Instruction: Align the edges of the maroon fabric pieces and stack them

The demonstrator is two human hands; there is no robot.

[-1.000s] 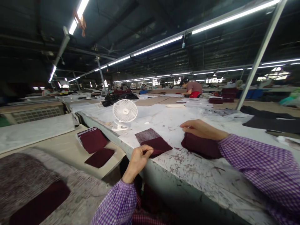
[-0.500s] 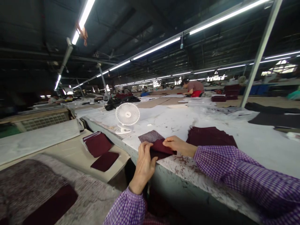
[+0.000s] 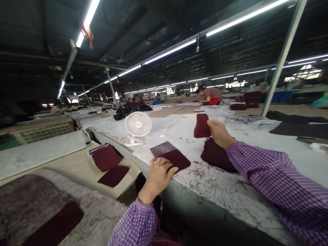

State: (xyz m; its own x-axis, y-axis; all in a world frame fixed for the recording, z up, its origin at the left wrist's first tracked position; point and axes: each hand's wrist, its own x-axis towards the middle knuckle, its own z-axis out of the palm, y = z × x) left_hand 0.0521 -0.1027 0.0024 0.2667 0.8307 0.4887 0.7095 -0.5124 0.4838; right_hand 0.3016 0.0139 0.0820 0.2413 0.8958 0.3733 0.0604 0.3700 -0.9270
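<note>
Pinched at its edge by my right hand (image 3: 220, 134), a small maroon fabric piece (image 3: 201, 126) is held up off the table. Below it lies a stack of maroon fabric pieces (image 3: 217, 157), partly hidden by my right hand and sleeve. My left hand (image 3: 158, 176) is open, its fingers resting on the near left part of a dark maroon fabric piece (image 3: 178, 159) at the table edge. From under that piece, a speckled grey-purple piece (image 3: 164, 148) shows on its far left side.
A white clip fan (image 3: 138, 124) stands on the paper-covered table (image 3: 205, 181) near its left edge. On a lower beige surface at left (image 3: 79, 164) lie more maroon pieces (image 3: 105, 158). A metal post (image 3: 284, 58) rises at right. Farther back, a person (image 3: 212, 95) bends over a table.
My right hand has moved up and to the right, carrying a maroon piece away from the pile under my left hand. My left hand has flattened onto the piece left there.
</note>
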